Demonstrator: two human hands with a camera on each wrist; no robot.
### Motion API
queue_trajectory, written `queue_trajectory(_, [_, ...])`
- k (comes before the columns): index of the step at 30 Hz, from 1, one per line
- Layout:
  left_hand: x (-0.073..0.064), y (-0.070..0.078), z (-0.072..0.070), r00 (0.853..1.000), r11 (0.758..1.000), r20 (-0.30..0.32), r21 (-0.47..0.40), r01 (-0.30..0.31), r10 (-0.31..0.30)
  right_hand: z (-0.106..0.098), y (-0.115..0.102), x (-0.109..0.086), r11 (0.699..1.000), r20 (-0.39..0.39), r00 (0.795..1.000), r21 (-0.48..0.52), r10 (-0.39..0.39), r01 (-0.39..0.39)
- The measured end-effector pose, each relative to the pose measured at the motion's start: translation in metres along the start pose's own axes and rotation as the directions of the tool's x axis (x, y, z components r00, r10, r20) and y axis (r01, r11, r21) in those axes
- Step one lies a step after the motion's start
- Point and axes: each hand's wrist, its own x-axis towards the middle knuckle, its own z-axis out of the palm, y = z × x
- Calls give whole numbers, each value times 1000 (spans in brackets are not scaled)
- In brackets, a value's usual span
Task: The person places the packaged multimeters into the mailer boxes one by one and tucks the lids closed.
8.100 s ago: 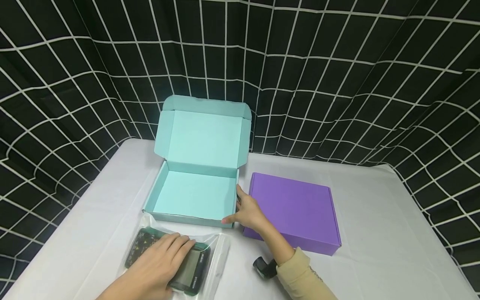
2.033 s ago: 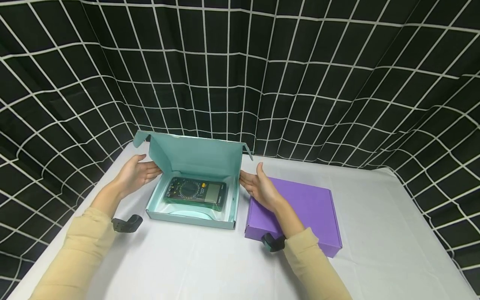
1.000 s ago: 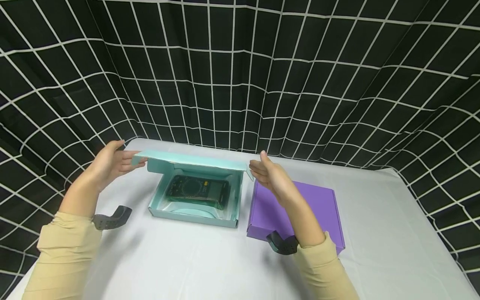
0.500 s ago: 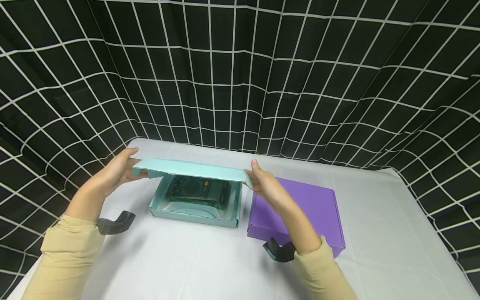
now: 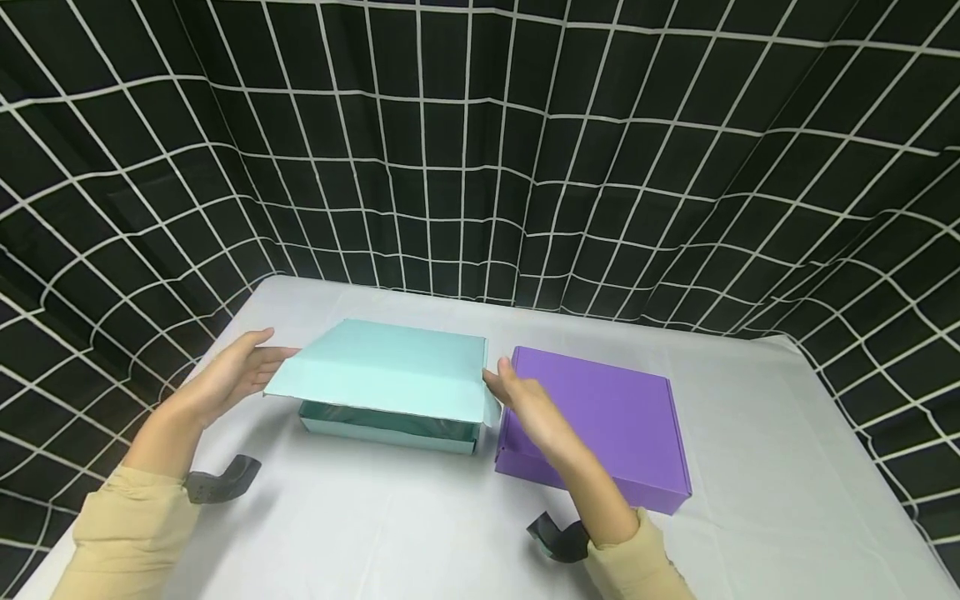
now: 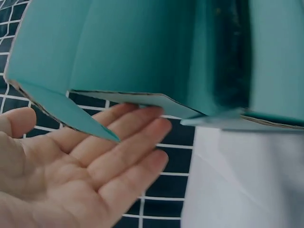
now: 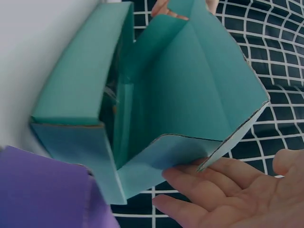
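Note:
A teal cardboard mailer box (image 5: pixel 390 435) stands left of centre, its lid (image 5: pixel 397 367) tilted partway down over it with a gap along the front. My left hand (image 5: pixel 232 383), fingers straight, is at the lid's left side; in the left wrist view its fingertips overlap the side flap (image 6: pixel 142 99). On the other side, my right hand (image 5: pixel 521 396) has its extended fingers against the right side flap (image 7: pixel 171 149), as the right wrist view shows. The bagged multimeter inside is almost wholly hidden by the lid; only a dark strip shows through the gap.
A closed purple box (image 5: pixel 600 425) lies just right of the teal one, under the right forearm. White cloth covers the table (image 5: pixel 375 525). Behind and at both sides hangs a black curtain (image 5: pixel 480 150) with a white grid.
The multimeter in its clear bag went from the table into the teal box. Both hands then swung the lid forward and down, lately from about level to sloping towards the front, covering the multimeter.

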Motion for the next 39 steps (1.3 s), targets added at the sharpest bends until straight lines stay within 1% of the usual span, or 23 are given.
queue_trajectory(3, [-1,-12,1,999,999,31,-43,-22,23,4,6,-3,1000,-16,1000,0,-1,1])
queue_trajectory(6, [-2,-23,3,997,994,47,-96,-50,54,9,11,-5,999,-53,999,-50,-14,11])
queue_trajectory(8, [-4,-28,4,996,990,51,-124,-66,73,11,14,-6,996,-78,996,-81,-37,31])
queue_trajectory(10, [-7,-29,8,997,991,37,-112,-66,71,13,16,-7,992,-101,993,-115,-68,56])
queue_trajectory(12, [-13,-26,12,998,997,4,-45,-58,59,14,17,-9,984,-136,985,-158,-109,87])
queue_trajectory(14, [-20,-20,17,997,998,-64,53,-36,39,15,16,-13,969,-188,969,-216,-158,117])
queue_trajectory(17, [-29,-10,23,987,983,-159,183,11,19,15,12,-20,947,-261,941,-293,-214,134])
queue_trajectory(18, [-31,-8,25,984,976,-180,218,24,16,15,10,-23,943,-275,936,-304,-222,134])
queue_trajectory(19, [-33,-7,26,982,968,-190,246,43,5,15,9,-24,944,-279,935,-303,-219,130])
queue_trajectory(23, [-35,-3,31,981,936,-192,337,104,-40,15,8,-27,950,-237,956,-295,-173,98])
queue_trajectory(26, [-36,-3,33,981,926,-183,353,132,-70,18,11,-28,954,-195,971,-290,-140,80])
queue_trajectory(30, [-36,-6,35,983,931,-154,335,147,-100,21,17,-27,963,-146,981,-257,-125,84])
queue_trajectory(34, [-37,-12,37,987,942,-126,308,131,-96,21,25,-26,970,-95,988,-223,-125,102])
queue_trajectory(39, [-38,-21,42,987,955,-123,265,133,-103,22,35,-24,974,-63,991,-201,-120,105])
